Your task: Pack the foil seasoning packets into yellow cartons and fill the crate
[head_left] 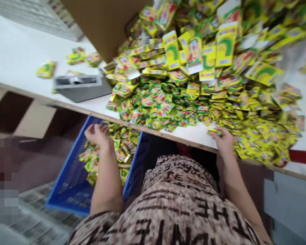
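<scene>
My left hand (98, 136) is over a blue plastic crate (56, 190), its fingers loosely curled and apart, with nothing visible in them. Inside the crate lies a heap of small yellow-green boxes (122, 153). At the table's front edge my right hand (224, 139) pinches a small yellow packet (214, 131) between thumb and fingers. Beside that hand spreads a pile of yellow packets (262, 139). Left of it lies a pile of green-and-red packets (158, 105). Flat and opened yellow cartons (225, 46) are heaped behind both piles.
A grey metal holder (84, 88) stands on the white table (17, 51), with a few loose yellow boxes (75, 58) behind it. A brown cardboard box (104, 25) rises at the back. Cartons (33, 119) sit under the table at left, and grey-blue sheets (290, 200) at right.
</scene>
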`<state>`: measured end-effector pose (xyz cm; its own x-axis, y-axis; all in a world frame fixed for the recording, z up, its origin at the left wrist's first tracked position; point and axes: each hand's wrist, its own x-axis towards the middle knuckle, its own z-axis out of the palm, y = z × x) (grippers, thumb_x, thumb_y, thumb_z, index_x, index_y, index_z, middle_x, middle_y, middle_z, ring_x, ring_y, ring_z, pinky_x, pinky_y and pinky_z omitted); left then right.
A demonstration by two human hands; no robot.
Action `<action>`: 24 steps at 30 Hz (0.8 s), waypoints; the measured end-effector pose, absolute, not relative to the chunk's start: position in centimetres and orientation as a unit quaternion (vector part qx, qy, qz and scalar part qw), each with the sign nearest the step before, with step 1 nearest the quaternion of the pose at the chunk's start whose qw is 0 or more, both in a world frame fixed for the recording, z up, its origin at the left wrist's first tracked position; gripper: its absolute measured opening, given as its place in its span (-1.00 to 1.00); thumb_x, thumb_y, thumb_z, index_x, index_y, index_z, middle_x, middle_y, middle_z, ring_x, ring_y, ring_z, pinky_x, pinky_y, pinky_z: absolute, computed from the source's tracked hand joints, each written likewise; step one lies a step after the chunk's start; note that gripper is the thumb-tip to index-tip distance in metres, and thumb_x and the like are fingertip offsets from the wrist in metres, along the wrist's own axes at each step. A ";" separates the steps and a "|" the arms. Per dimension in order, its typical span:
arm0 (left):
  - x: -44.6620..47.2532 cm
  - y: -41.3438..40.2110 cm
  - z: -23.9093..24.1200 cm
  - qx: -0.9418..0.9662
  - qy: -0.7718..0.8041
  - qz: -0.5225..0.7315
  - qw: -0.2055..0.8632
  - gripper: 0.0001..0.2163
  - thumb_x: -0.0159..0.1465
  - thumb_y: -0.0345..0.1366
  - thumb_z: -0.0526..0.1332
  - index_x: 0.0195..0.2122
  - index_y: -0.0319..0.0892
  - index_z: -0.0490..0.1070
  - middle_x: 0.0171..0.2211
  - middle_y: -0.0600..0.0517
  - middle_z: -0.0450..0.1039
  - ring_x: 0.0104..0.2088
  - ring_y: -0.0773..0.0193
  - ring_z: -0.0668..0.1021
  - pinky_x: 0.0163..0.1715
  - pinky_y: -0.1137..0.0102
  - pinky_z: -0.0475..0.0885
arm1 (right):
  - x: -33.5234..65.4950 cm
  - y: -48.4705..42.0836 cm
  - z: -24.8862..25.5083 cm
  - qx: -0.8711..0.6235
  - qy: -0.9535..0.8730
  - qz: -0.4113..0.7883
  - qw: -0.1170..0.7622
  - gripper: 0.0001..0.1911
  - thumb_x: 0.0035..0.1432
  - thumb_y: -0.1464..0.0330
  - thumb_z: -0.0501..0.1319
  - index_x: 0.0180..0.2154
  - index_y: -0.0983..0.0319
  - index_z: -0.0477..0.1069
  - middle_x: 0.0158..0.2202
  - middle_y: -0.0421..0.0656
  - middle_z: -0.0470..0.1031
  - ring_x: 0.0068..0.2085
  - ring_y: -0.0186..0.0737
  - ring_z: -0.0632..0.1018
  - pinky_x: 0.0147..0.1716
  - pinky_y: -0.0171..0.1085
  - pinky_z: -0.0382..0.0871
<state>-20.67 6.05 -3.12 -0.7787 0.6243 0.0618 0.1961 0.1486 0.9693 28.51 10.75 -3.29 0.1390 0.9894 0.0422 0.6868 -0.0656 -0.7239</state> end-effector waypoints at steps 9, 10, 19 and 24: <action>0.0 9.6 -0.9 0.695 0.500 0.440 0.271 -0.89 0.31 -0.31 0.19 -0.25 -0.16 0.50 -0.31 0.00 0.57 -0.27 0.29 0.59 -0.20 0.36 0.50 | 20.1 17.7 -1.8 -0.536 -0.790 0.262 0.140 -0.95 0.03 0.47 0.26 -0.45 0.24 0.43 -0.32 -0.09 0.51 -0.25 -0.15 0.50 -0.24 -0.25 0.33; 1.5 9.7 -1.4 0.727 0.467 0.410 0.292 -0.88 0.31 -0.34 0.17 -0.24 -0.17 0.51 -0.29 -0.02 0.57 -0.24 0.28 0.59 -0.16 0.36 0.50 | 20.3 17.4 -2.1 -0.539 -0.794 0.256 0.116 -0.92 0.02 0.48 0.27 -0.47 0.24 0.41 -0.33 -0.09 0.49 -0.27 -0.15 0.50 -0.26 -0.26 0.32; 3.9 10.7 -5.1 0.729 0.487 0.318 0.359 -0.88 0.24 -0.44 0.20 -0.27 -0.18 0.53 -0.31 -0.04 0.56 -0.26 0.21 0.58 -0.17 0.32 0.48 | 26.5 13.1 -0.1 -0.610 -0.609 0.465 0.200 -0.84 0.07 0.25 0.24 -0.37 0.22 0.41 -0.49 -0.25 0.44 -0.60 -0.34 0.37 -0.55 -0.31 0.26; 4.6 10.3 -4.3 0.717 0.508 0.322 0.353 -0.86 0.25 -0.45 0.18 -0.29 -0.18 0.54 -0.30 -0.04 0.57 -0.22 0.20 0.59 -0.12 0.30 0.48 | 23.9 14.2 -0.9 -0.567 -0.768 0.284 0.092 -0.91 -0.01 0.37 0.34 -0.42 0.25 0.47 -0.25 -0.06 0.49 -0.17 -0.09 0.48 -0.18 -0.20 0.33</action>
<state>4.60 10.33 -4.35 0.2764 0.9555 0.1026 0.5015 -0.2345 0.8327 23.92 14.16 -0.86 -0.3405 0.9228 -0.1802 0.8181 0.1962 -0.5406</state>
